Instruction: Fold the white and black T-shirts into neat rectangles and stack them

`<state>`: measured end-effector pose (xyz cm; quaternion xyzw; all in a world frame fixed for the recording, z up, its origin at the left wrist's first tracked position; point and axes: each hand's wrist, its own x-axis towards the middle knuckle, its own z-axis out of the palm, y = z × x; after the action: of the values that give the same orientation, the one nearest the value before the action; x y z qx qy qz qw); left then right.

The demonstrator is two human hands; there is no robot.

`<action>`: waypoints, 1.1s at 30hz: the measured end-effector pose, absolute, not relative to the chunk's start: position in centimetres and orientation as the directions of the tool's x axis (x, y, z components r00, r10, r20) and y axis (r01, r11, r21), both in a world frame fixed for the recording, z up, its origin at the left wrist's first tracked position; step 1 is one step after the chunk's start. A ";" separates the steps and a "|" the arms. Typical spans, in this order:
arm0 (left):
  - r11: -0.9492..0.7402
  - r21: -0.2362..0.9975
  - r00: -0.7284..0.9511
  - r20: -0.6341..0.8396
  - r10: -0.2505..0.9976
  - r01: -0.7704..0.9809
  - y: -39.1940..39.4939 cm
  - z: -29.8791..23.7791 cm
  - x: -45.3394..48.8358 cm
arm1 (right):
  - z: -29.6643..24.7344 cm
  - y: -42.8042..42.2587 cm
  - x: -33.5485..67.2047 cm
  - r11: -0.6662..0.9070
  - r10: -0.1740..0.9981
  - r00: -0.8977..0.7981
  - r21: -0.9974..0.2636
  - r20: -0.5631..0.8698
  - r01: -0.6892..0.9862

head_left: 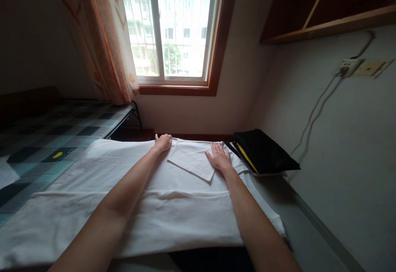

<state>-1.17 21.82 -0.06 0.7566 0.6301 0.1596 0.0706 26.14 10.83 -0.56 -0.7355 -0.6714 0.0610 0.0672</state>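
Observation:
A large white cloth garment (117, 171) lies spread over the table in front of me, with a wide crease running across it. At its far side a narrower flap (193, 160), shaped like a sleeve, is folded in over the rest. My left hand (163, 142) is at the far edge, fingers curled over the cloth just left of the flap. My right hand (218, 155) lies flat with fingers spread, pressing on the right end of the flap.
A stack of black folders (266, 150) with a yellow edge sits at the table's far right, close to the right hand. A checked bed (89, 117) stands to the left. Beyond are a window (182, 29) and a curtain (105, 37); a cable (312, 115) hangs on the right wall.

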 end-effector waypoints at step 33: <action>-0.326 -0.020 0.327 0.068 0.943 0.945 20.8 4.8 -12.7 | -0.4 10.7 26.2 -0.085 0.996 0.088 -0.169 0.010 0.982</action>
<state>-12.65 20.76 4.76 0.8140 0.5798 0.0220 -0.0279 26.16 10.71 -0.44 -0.7346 -0.6732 0.0537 0.0659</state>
